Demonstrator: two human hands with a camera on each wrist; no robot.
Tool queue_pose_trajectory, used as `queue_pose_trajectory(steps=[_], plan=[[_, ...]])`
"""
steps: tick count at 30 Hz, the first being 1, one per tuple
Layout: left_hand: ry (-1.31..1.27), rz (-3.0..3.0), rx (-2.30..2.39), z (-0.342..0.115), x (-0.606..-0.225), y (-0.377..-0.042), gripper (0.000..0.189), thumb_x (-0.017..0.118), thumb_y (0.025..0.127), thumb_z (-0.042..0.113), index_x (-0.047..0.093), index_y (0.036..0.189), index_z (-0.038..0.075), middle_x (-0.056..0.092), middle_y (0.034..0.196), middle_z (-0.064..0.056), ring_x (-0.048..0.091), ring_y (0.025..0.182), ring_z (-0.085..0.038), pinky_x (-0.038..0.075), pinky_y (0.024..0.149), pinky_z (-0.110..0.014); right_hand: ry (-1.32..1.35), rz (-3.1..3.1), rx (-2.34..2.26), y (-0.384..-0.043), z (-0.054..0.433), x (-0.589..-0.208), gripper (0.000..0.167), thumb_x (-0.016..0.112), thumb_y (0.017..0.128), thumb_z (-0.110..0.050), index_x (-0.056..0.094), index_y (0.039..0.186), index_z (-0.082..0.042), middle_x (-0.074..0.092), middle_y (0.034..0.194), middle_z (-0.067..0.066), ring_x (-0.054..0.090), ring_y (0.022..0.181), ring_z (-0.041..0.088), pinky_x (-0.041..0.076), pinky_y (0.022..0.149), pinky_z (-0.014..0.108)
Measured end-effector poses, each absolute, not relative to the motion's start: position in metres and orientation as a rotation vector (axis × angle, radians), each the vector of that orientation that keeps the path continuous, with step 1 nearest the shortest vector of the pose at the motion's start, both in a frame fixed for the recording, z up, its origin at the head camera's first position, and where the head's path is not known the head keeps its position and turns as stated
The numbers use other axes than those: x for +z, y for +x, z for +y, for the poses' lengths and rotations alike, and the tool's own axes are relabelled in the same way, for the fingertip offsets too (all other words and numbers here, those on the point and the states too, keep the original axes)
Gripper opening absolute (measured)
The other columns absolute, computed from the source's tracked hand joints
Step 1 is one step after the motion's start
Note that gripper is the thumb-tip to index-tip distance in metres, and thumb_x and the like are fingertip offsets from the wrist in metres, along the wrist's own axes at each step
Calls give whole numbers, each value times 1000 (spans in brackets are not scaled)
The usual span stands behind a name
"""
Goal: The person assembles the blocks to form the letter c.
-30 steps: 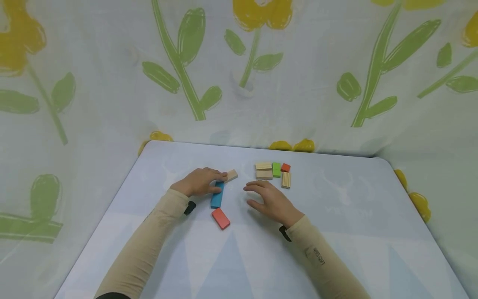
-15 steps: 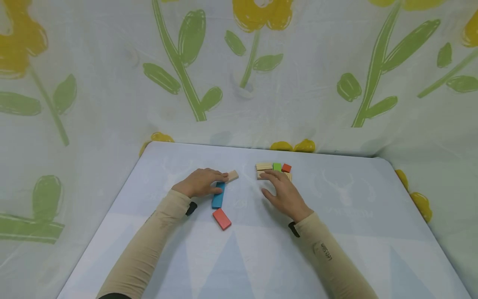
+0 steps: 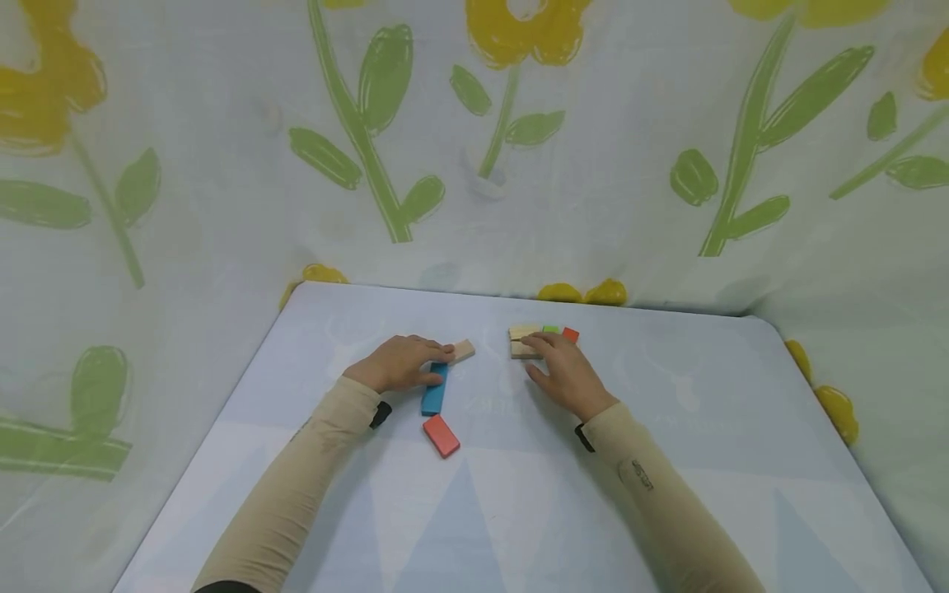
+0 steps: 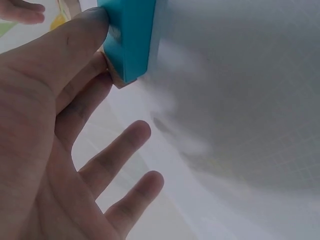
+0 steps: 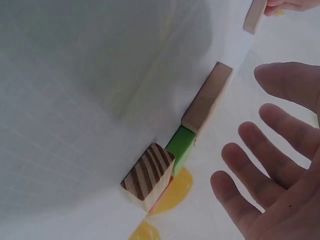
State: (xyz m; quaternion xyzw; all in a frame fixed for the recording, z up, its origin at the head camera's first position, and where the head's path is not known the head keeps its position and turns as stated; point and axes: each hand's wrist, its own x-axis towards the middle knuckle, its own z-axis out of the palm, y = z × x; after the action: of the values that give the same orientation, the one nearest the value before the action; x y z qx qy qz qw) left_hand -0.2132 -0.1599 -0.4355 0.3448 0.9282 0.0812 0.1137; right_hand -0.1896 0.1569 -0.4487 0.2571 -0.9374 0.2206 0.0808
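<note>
My left hand (image 3: 398, 363) lies beside the blue block (image 3: 433, 394). In the left wrist view its thumb touches the blue block (image 4: 131, 42), and two fingertips meet the small wooden block (image 4: 118, 83) just behind it. The ring and little fingers stay spread. That wooden block (image 3: 464, 351) slants off the blue block's far end. My right hand (image 3: 569, 375) hovers over a group of blocks with nothing in its fingers. In the right wrist view that group shows a plain wooden block (image 5: 207, 97), a green block (image 5: 180, 146) and a striped block (image 5: 149, 172).
A red block (image 3: 441, 436) lies near the blue block's near end. Behind the right hand sits a small orange-red block (image 3: 570, 334), beside the green one. The white patterned table (image 3: 652, 486) meets a flower-print cloth (image 3: 608, 189) at its back edge.
My right hand has moved right and slightly away from me, from the gap between the blocks to over the right group. My left hand has stayed on the blue block.
</note>
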Motion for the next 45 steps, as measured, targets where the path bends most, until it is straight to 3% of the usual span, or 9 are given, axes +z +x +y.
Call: queue_pose_trajectory(steps=[13,24,45], plan=[[999,2703,258,-158,-436,-212,50,69,98,33,59,144,14,53,150,-4,51,135,-34,42,111,-50,791,-2847,537,-207,151,-455,38,78,90,-8,68,126,-3,67,125,15,61,119,31,50,102,44],[1014,2701,251,-158,-435,-212,51,69,98,32,59,144,14,52,152,-5,50,136,-33,42,111,-50,808,-2814,486,-217,144,-459,12,78,89,-5,77,101,-3,72,101,11,67,98,29,55,91,42],[984,2702,273,-160,-435,-210,51,68,99,33,58,145,15,50,153,-3,49,137,-33,41,112,-50,836,-2795,479,-211,143,-458,10,80,86,-10,78,96,-8,73,94,5,69,90,21,58,85,38]])
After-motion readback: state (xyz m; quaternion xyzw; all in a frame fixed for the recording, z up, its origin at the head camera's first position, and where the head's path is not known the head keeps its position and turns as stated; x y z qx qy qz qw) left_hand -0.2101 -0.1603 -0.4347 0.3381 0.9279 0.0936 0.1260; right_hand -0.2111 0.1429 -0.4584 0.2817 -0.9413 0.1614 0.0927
